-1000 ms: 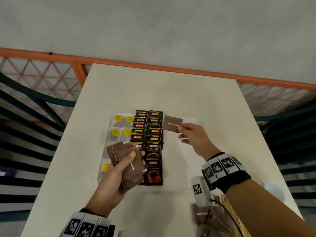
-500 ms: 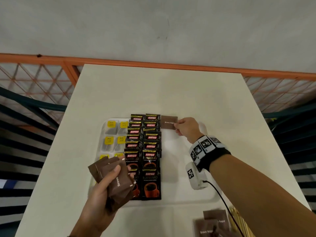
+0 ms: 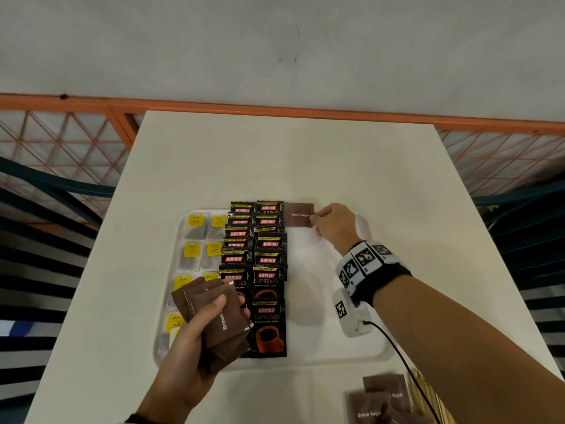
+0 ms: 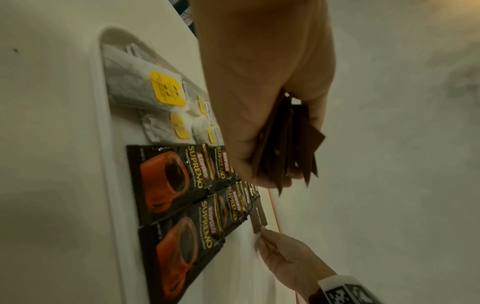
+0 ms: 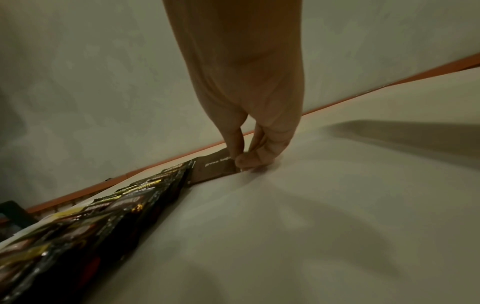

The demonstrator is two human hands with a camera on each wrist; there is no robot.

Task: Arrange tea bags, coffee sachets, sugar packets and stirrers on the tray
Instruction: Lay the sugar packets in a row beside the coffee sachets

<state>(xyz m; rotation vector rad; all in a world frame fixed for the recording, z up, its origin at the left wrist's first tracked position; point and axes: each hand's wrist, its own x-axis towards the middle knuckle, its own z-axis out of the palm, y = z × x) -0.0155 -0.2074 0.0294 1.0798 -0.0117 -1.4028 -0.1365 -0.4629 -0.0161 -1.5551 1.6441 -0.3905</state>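
1. A white tray (image 3: 360,347) lies on a pale table (image 3: 275,157).
2. The right hand (image 3: 331,223) reaches to the tray's far end and pinches a brown sugar packet (image 3: 299,214) by its right edge, thumb above and fingers (image 5: 245,162) curled below.
3. In the right wrist view the packet lies low and nearly flat on the tray floor; whether its whole face touches the floor cannot be told.
4. The packet's left edge sits just beside the far end of the right-hand column of coffee sachets (image 3: 269,261); whether they touch is unclear.
5. The black sachets fill two overlapping columns down the middle of the tray, the nearest ones showing an orange cup.
6. Left of them lie tea bags (image 3: 195,237) with yellow tags, in two columns near the tray's left rim.
7. The left hand (image 3: 195,341) hovers over the near left part of the tray and grips a fanned stack of sugar packets (image 3: 218,316), thumb across the top one and fingers curled beneath.
8. This stack is held clear of the tray, as the left wrist view shows, and hides part of the tea bags and the left sachet column in the head view.
9. More sugar packets, the loose pile (image 3: 379,399), lie on the table beyond the tray's near right corner.
10. Wooden stirrers (image 3: 423,396) lie just right of the loose pile, partly hidden by the right forearm.
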